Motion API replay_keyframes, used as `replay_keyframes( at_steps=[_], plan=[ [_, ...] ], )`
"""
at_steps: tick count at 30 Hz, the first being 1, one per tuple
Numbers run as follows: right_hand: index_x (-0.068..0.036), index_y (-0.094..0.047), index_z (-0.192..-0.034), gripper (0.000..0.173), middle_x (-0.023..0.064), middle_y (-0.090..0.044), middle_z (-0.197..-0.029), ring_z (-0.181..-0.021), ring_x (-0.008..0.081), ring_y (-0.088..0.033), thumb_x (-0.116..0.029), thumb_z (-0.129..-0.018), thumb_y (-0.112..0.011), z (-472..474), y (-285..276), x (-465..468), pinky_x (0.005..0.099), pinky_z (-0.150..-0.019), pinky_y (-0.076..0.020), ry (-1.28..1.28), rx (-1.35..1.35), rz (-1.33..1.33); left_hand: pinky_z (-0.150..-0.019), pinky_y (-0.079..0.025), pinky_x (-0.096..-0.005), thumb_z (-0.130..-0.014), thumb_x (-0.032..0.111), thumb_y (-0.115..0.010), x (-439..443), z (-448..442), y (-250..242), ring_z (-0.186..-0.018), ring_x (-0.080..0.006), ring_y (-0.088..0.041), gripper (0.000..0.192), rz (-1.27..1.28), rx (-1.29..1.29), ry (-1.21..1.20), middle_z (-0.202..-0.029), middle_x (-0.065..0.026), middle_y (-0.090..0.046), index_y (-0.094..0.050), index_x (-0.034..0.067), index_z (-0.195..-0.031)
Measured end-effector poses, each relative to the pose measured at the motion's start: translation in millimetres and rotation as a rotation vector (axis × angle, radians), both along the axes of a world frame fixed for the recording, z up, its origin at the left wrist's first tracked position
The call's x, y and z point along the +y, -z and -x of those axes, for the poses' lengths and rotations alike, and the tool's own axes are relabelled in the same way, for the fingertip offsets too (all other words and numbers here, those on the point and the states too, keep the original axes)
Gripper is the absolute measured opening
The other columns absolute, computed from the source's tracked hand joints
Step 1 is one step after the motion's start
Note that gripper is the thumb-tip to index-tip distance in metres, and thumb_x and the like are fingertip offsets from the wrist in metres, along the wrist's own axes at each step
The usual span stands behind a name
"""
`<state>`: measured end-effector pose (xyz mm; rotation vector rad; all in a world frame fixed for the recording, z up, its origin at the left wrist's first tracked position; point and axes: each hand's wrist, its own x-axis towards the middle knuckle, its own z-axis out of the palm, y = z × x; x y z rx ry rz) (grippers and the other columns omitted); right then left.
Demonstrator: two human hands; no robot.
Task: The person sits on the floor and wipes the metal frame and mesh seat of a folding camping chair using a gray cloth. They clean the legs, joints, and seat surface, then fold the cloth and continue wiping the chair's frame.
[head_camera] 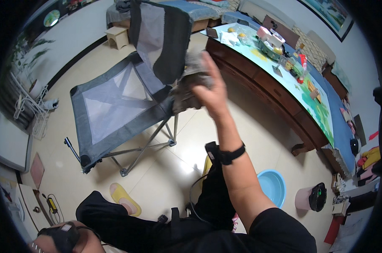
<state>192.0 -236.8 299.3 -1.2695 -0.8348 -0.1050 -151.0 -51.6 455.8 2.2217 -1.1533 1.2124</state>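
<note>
My right hand [211, 90] grips a crumpled grey-brown cloth [186, 95], blurred as if moving. The cloth is by the side of a grey-black folding camp chair [115, 104] with mesh panels, where its seat meets its backrest [172, 41]. Whether the cloth touches the chair fabric I cannot tell. The chair stands on thin metal legs [146, 144]. At the lower left rim my left wrist shows with a black band [63, 235]; the fingers of that hand cannot be made out.
A dark wooden table [257, 72] with a bright printed cover holds fruit, a basket and packets. Near my right arm are a blue basin [271, 186] and a lined pink bin [308, 197]. A small wooden stool [117, 36] stands behind the chair. Cables [36, 104] hang at left.
</note>
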Motion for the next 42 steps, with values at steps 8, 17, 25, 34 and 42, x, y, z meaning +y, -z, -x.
replay_keyframes(
  at_steps=[8,17,25,34,42],
  plan=[
    [-0.009,-0.049,-0.13,0.068,0.0216,-0.07,-0.103,-0.099,0.0402,-0.067,-0.023,-0.069,-0.077,-9.1,74.9,31.4,0.0453,-0.088,-0.0517,0.11,0.029,0.648,-0.104,-0.042,-0.0409,-0.095,0.014,-0.056,-51.5,-30.0,-6.3,-0.124,-0.0265,-0.048,0.036,-0.139,-0.009,0.104,-0.135,-0.0149,-0.051,-0.054,0.005,-0.13],
    [-0.013,-0.056,-0.114,0.049,0.0206,-0.069,-0.092,-0.092,0.0438,-0.064,-0.026,-0.07,-0.072,32.8,83.1,45.7,0.0523,-0.08,-0.051,0.163,-0.034,0.652,-0.097,-0.044,-0.0354,-0.095,0.008,-0.053,-53.9,-39.8,2.7,-0.114,-0.0217,-0.053,0.026,-0.032,-0.156,0.158,-0.126,-0.0128,-0.056,-0.058,0.003,-0.12],
    [-0.01,-0.061,-0.121,0.052,0.0126,-0.071,-0.093,-0.086,0.022,-0.069,-0.019,-0.071,-0.072,51.4,3.9,21.1,0.0356,-0.083,-0.0542,-0.085,0.116,0.435,-0.091,-0.047,-0.0305,-0.096,0.003,-0.051,-3.3,-22.6,57.6,-0.105,-0.0175,-0.056,0.019,0.759,-0.124,0.035,-0.117,-0.0109,-0.059,-0.061,0.001,-0.112],
    [-0.01,-0.049,-0.145,0.081,0.0213,-0.035,-0.156,-0.141,0.0321,-0.041,-0.003,-0.07,-0.08,76.4,-91.8,33.5,0.0398,-0.114,-0.0336,0.034,-0.552,0.048,-0.098,-0.046,-0.0371,-0.083,0.0,-0.067,13.6,-142.3,232.7,-0.114,-0.0293,-0.057,0.046,0.662,0.763,-0.49,-0.125,-0.0153,-0.06,-0.056,0.001,-0.128],
    [-0.014,-0.055,-0.142,0.082,0.0252,-0.048,-0.142,-0.119,0.0441,-0.056,-0.006,-0.063,-0.076,77.0,-34.0,50.0,0.0435,-0.097,-0.0492,0.157,-0.624,0.098,-0.107,-0.041,-0.045,-0.08,0.003,-0.069,19.3,-161.7,273.1,-0.125,-0.0404,-0.05,0.055,0.306,0.705,-0.502,-0.136,-0.0191,-0.054,-0.053,0.002,-0.133]
  ],
)
